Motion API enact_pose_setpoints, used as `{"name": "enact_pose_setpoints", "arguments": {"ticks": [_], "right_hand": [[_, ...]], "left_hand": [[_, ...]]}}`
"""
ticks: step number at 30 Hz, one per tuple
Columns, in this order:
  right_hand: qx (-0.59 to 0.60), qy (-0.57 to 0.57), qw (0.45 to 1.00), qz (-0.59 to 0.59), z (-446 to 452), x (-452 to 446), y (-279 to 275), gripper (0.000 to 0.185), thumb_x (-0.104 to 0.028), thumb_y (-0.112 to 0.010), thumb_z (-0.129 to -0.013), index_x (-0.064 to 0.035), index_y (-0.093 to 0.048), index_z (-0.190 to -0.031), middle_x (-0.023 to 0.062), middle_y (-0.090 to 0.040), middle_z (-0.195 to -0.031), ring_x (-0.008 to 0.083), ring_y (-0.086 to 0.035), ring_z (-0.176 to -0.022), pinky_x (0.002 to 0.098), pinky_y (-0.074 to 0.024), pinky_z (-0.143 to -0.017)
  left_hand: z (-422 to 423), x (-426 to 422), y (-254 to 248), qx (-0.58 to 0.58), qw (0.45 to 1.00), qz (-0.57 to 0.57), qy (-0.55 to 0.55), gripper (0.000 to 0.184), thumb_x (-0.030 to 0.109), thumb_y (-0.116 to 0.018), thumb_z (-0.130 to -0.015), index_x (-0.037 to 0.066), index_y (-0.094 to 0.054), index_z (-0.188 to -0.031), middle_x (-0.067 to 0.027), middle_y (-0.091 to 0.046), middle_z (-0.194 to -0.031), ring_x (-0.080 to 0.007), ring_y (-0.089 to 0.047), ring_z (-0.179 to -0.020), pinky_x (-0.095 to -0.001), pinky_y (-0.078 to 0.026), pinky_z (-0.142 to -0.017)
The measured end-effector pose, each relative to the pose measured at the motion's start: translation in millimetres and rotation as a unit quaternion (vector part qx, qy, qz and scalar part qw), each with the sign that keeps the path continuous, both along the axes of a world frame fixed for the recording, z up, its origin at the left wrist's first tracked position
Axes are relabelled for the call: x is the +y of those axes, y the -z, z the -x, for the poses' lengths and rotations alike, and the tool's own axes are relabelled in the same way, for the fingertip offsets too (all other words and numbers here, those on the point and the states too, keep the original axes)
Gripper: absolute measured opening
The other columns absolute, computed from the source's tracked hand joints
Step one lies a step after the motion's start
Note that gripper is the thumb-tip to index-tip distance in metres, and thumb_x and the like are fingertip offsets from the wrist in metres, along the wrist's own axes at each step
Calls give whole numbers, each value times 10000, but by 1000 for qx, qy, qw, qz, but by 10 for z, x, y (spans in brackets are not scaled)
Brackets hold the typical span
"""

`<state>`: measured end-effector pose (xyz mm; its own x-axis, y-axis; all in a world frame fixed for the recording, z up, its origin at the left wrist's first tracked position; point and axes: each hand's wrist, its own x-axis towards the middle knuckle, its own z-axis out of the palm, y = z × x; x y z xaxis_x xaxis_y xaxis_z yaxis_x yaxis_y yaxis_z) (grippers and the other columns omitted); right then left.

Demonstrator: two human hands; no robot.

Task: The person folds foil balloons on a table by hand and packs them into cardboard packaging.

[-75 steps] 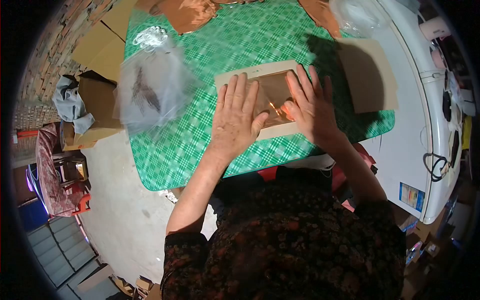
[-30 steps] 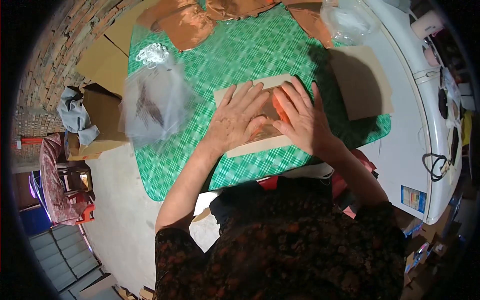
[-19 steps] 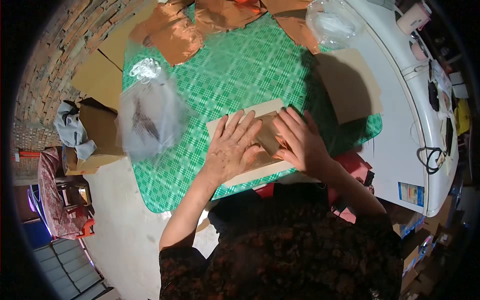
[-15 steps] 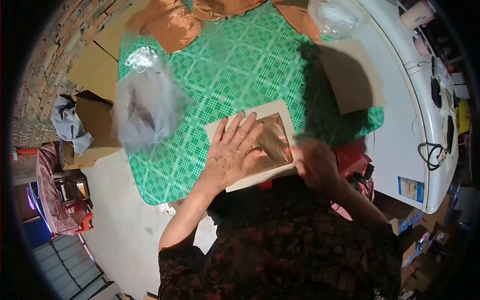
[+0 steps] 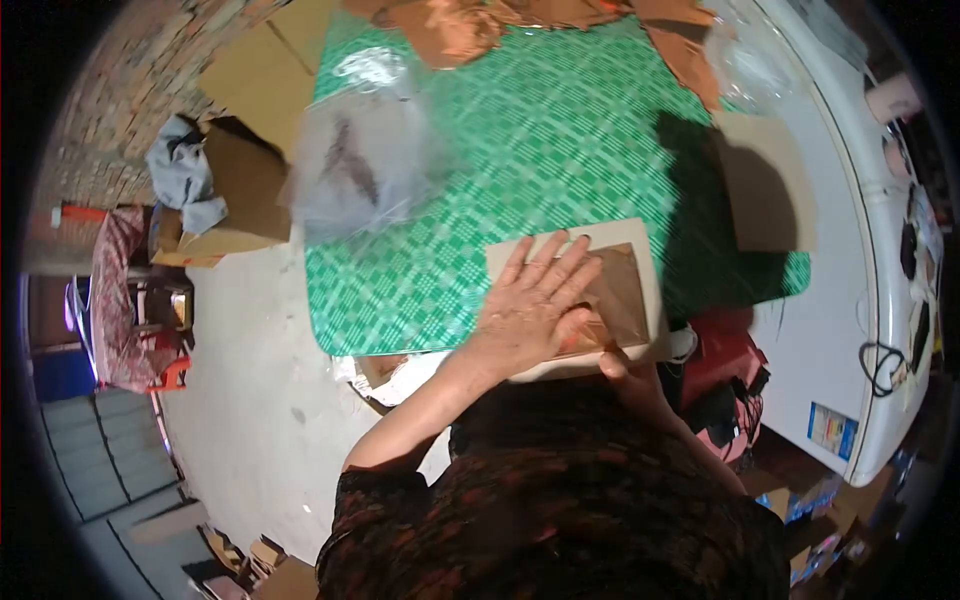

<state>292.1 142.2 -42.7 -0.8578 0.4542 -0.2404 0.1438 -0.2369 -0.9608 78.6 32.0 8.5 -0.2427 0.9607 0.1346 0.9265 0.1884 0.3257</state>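
Note:
Near the table's front edge lies a pale cardboard sheet with a smaller copper-coloured film sheet on its top. My left hand presses flat across the left part of both, fingers stretched out and a little apart. At the sheet's near right edge is my right hand. Its thumb lies over the edge of the cardboard, and its other fingers are hidden beneath or behind it.
A green checked cloth covers the table. A clear plastic bag lies at left, another cardboard piece at right, and copper-coloured sheets at the far edge. A white appliance stands along the right.
The view has shifted, so the table and sheets appear farther right. My right hand has gone from a blurred pose at the sheet's right side to its near edge. My left hand stays flat.

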Motion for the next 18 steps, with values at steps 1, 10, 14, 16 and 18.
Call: {"name": "enact_pose_setpoints", "arguments": {"ticks": [1,10,14,16,18], "right_hand": [[28,10,1000,5,129,-16,-202,340,-208,-666,-1023,-13,-584,-1290,55,-635,-1200,166,-597,-1082,331,-492,-958],[-41,44,998,28,316,-134,-495,367,-62,-553,-1054,-3,-533,-1416,93,-604,-1326,196,-565,-1235,345,-435,-1083],[1,77,992,100,332,-148,-447,346,-119,-517,-1097,3,-529,-1420,85,-567,-1390,176,-538,-1268,338,-431,-1084],[-2,68,992,110,312,-138,-373,383,-149,-544,-1090,4,-507,-1439,90,-551,-1417,170,-529,-1275,339,-421,-1097],[5,68,990,125,299,-135,-265,449,-187,-576,-1077,-1,-468,-1471,107,-550,-1420,193,-541,-1266,352,-418,-1110]], "left_hand": [[-3,-11,5,-9,1000,1,6,645,469,-501,-1068,177,-380,-1630,-48,-309,-1715,-279,-227,-1597,-494,-122,-1315],[-29,9,-106,-20,999,38,6,628,434,-505,-1073,165,-387,-1628,-68,-297,-1719,-290,-221,-1599,-514,-125,-1308],[-27,11,-23,-7,1000,27,2,680,406,-592,-1019,161,-391,-1621,-72,-314,-1707,-302,-232,-1591,-527,-123,-1307],[-27,24,-21,-4,1000,20,2,673,393,-599,-1018,159,-399,-1616,-73,-315,-1706,-308,-247,-1584,-537,-141,-1301],[-36,20,-24,-2,1000,27,-1,672,394,-599,-1018,158,-401,-1615,-73,-316,-1706,-308,-246,-1584,-538,-142,-1301]]}}
